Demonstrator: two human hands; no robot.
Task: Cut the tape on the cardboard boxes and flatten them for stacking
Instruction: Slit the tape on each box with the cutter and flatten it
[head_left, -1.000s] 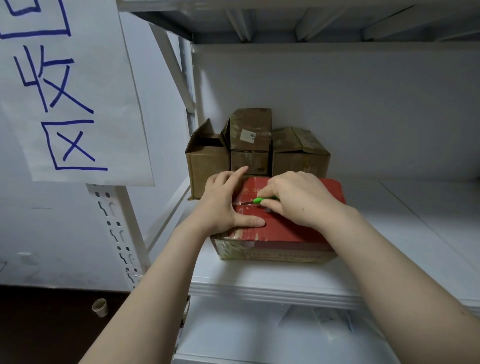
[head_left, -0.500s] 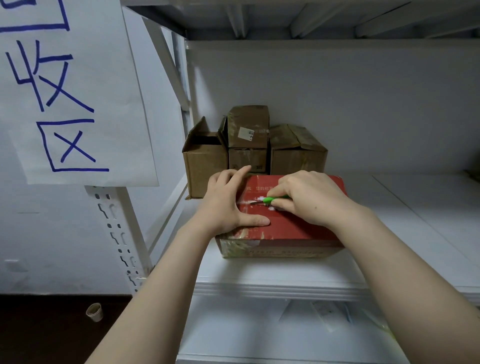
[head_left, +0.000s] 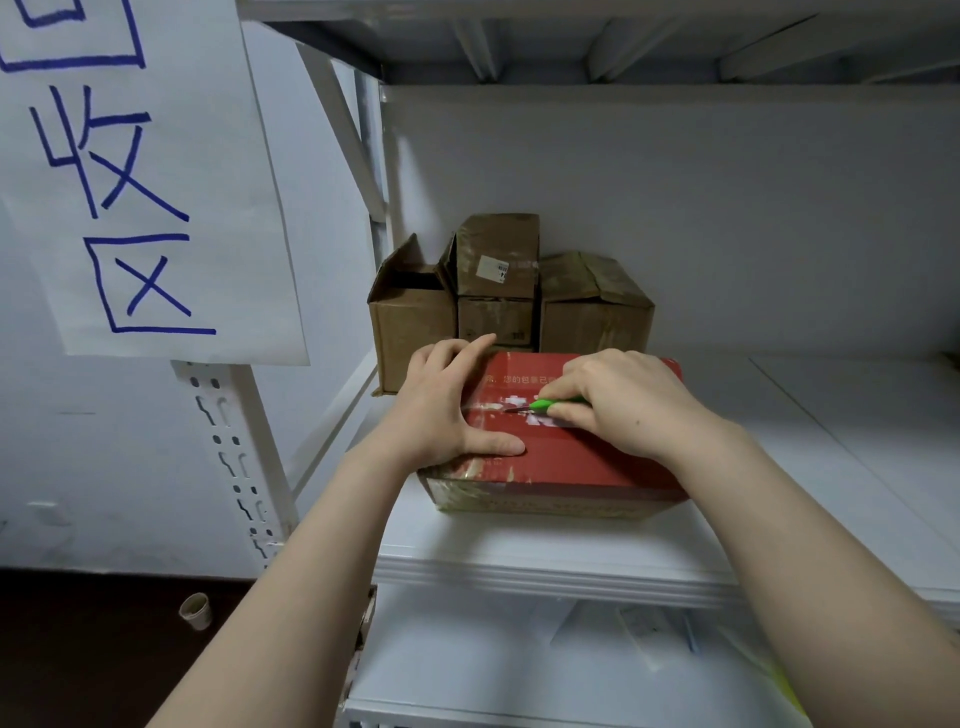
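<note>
Head view.

Surface: white metal shelf (head_left: 519, 564), with its front edge facing the camera. A second shelf board (head_left: 483, 675) lies below it, with papers on it too blurred to read. The ribbed underside of another shelf is overhead.

Room: pale wall (head_left: 753, 223) behind the shelving. A slotted white upright (head_left: 228, 457) stands at the left. A paper sign (head_left: 171, 218) with blue handwritten characters hangs in front of it. On the dark floor at lower left stands a small paper cup (head_left: 196, 611).

Stock at the rear of the shelf: a group of brown cardboard boxes (head_left: 592, 317) against the wall. The leftmost has its flaps up, and the tall middle one bears a white label.

Task item: red cardboard box (head_left: 587, 467), lying flat near the shelf's front edge, just in front of the brown group. A clear tape seam (head_left: 485, 408) runs across its top.

Left hand (head_left: 441, 410): fingers straight and spread, laid flat on the left end of the red box top. The thumb is stretched out along the near side and the index finger points toward the rear.

Right hand (head_left: 623, 400): fingers curled round a green-handled cutter (head_left: 553, 404). The blade points left and its tip rests on the tape seam, between the two hands.
</note>
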